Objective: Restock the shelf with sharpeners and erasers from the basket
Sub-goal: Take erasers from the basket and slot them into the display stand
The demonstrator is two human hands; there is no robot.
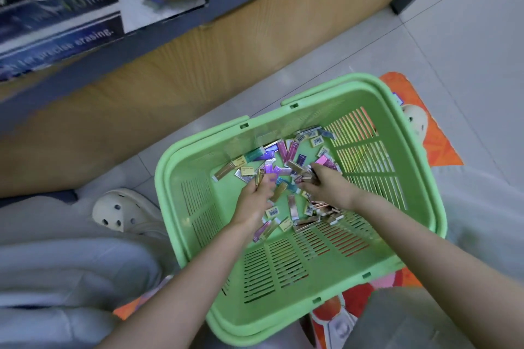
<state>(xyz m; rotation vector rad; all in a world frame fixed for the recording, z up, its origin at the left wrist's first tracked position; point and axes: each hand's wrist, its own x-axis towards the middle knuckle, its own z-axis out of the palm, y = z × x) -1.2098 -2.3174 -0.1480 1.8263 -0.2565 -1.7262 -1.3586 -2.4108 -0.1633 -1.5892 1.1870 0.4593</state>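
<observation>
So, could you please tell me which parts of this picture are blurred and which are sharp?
Head view: the shelf display box is motion-smeared, its print streaked; the green basket and the packets in it are fairly sharp; the left hand and right hand look slightly soft; lighting is even.

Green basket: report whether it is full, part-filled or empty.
Part-filled. The green basket holds one loose scatter of small packets on its floor; bare floor and the slatted walls show above them.

A stationery shop: a green basket (269, 272) of small barcoded packs (317, 140) sits on a tiled floor (467, 37) beside a wood-fronted shelf (198, 65), which holds a display box (62, 37) printed "for precise erasing".
</observation>
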